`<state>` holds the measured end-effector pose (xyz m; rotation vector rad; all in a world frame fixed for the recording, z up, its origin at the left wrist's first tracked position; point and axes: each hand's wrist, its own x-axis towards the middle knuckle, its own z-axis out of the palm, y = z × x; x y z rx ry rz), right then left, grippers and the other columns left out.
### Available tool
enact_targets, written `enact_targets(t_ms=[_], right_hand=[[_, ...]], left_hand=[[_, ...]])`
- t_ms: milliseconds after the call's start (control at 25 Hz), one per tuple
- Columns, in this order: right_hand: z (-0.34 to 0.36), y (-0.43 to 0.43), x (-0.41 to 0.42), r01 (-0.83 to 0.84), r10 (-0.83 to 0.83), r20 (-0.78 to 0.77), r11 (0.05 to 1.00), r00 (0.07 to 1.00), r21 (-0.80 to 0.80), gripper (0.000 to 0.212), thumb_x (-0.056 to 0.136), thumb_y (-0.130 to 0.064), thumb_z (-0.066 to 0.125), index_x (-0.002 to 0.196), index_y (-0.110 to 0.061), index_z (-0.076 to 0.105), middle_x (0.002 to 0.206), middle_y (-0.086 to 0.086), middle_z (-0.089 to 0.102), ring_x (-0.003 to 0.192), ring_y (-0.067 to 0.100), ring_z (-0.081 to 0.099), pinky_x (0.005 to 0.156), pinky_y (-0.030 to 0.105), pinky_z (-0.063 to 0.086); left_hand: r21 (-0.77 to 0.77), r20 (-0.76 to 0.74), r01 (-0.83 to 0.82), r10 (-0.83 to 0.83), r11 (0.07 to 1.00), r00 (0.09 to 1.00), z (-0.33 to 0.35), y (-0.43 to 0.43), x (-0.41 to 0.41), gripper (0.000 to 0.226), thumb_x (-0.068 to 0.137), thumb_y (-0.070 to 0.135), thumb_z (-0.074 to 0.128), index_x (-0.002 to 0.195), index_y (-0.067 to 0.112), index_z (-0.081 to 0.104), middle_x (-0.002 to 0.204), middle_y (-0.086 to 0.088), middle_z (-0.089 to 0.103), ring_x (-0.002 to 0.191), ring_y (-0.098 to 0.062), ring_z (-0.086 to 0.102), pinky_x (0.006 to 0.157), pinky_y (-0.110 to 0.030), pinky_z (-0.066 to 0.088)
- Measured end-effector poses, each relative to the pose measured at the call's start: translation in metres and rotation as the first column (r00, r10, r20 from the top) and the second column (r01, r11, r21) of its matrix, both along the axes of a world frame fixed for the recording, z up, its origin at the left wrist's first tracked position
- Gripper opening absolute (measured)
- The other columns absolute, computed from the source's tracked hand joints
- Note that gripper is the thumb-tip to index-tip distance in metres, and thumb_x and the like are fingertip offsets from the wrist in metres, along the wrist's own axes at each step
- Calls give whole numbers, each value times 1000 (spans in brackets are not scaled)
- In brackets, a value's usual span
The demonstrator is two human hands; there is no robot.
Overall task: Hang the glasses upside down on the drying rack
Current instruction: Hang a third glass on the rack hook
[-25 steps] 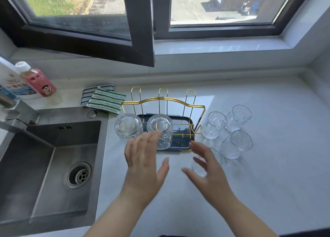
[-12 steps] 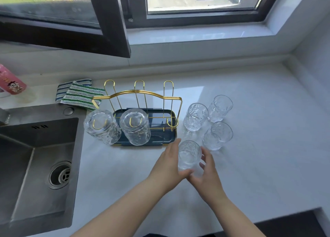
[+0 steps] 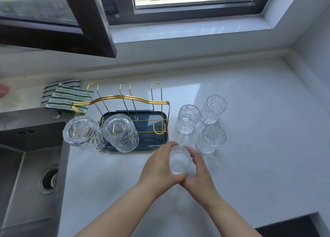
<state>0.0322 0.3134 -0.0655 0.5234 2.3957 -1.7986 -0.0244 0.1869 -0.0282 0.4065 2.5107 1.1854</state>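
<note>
Steel fills the 9 o'clock edge: a sunken stainless sink (image 3: 30, 165) with a round drain (image 3: 49, 179) low in its basin. At 10 o'clock, behind the sink's far corner, a pair of folded striped cleaning cloths (image 3: 66, 97), one blue-and-white under one green-and-white, lies on the pale stone counter (image 3: 259, 165), its near corner touching the rack's handle end. Next comes the gold wire drying rack with its dark blue drip tray (image 3: 142, 122), sitting just left of centre. Two clear textured tumblers already hang mouth-down on its front prongs: the leftmost inverted glass (image 3: 82, 135) overhangs the sink edge, and the second inverted glass (image 3: 121, 135) sits just beside it, the two nearly touching. The front right prong and all three tall back loops are bare.

Just below centre, the left hand (image 3: 159, 167) and the right hand (image 3: 200, 172) cup a clear textured glass (image 3: 179, 161) between them, fingers wrapped round its sides, thumbs meeting at the near side; it sits close to the tray's front right corner. Whether it rests on the counter or is lifted cannot be told.

At 2 o'clock three more upright textured glasses (image 3: 201, 120) cluster on the counter just right of the rack, close together. A dark-framed open window sash (image 3: 89, 19) leans inward at 11 o'clock, above the sink and cloths.
</note>
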Motion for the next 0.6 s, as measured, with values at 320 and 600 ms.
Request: enact_targets(t_ms=[320,600], right_hand=[[41,13,13,-191,228,-67,583,971,-790,73,64,-22,83,128,-17,49,127,15,60,119,36,54,92,38,50],[114,-2,-19,-203,69,-331,897,941,-392,76,52,-9,85,114,-35,50,113,-5,67,104,19,65,81,30,55]], left_hand=[[600,321,-186,-21,778,947,39,-46,30,57,55,22,82,100,29,47,112,6,61,109,-20,58,86,-32,49],[244,-293,-11,85,970,952,80,-60,11,84,64,37,78,131,35,27,131,17,44,121,2,38,100,-9,25]])
